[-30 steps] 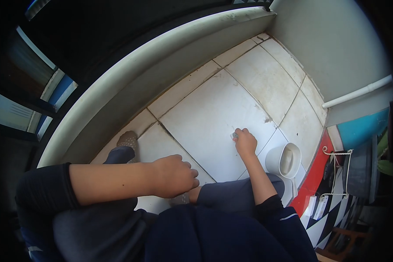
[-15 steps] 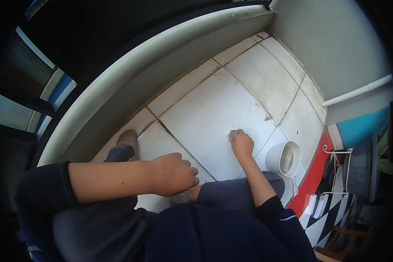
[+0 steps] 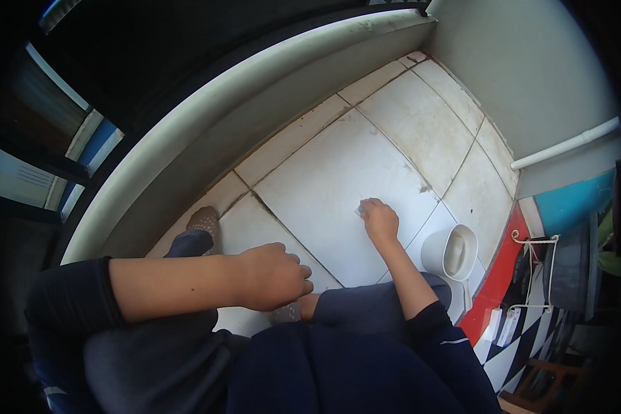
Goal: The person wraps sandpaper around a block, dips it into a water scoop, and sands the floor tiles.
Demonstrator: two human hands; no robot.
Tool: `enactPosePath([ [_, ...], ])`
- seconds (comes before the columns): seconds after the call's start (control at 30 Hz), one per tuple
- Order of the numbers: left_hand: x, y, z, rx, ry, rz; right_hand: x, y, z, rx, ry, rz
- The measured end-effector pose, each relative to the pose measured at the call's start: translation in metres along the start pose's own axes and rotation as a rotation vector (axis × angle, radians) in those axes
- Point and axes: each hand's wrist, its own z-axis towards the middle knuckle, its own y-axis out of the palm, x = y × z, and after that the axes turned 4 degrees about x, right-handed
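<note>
My right hand [image 3: 380, 219] is on the white floor tile [image 3: 317, 186], its fingers closed on a small pale scrap [image 3: 360, 210], possibly a cloth or sponge, mostly hidden under the fingertips. Over my lap, my left hand [image 3: 277, 277] is loosely curled with the knuckles up; its palm side is hidden, so I cannot make out anything inside it. A white dipper with a handle [image 3: 432, 254] stands on the floor to the right of my right forearm.
A low curved wall [image 3: 207, 110] borders the tiles on the left and far side. On the right are a grey wall with a white pipe [image 3: 566, 143], a red strip [image 3: 490, 297] and a white wire rack [image 3: 552, 272]. My socked foot [image 3: 203, 224] rests near the wall.
My right hand, with the pale scrap, has shifted slightly left and a little toward the far side across the tile. My left hand stays almost in place.
</note>
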Motion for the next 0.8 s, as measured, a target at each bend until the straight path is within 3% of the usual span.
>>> enactPosePath([
  [0.13, -0.007, 0.009, -0.006, 0.018, -0.002, -0.025, -0.042, -0.004, -0.060, -0.067, -0.235, 0.045],
  [0.23, -0.005, 0.004, -0.003, -0.031, -0.025, -0.032, -0.046, -0.011, -0.069, -0.118, -0.269, 0.100],
  [0.4, 0.000, -0.004, 0.004, -0.024, -0.011, -0.030, -0.013, 0.001, 0.000, 0.036, -0.033, 0.102],
  [0.5, 0.001, -0.003, 0.002, -0.002, -0.006, -0.025, -0.010, 0.010, 0.010, 0.079, -0.042, 0.054],
  [0.67, -0.007, 0.006, -0.009, -0.006, -0.028, -0.051, -0.058, -0.002, -0.065, -0.146, -0.262, 0.132],
  [0.8, -0.010, 0.010, -0.008, -0.003, -0.019, -0.017, -0.059, 0.000, -0.051, -0.037, -0.207, 0.155],
])
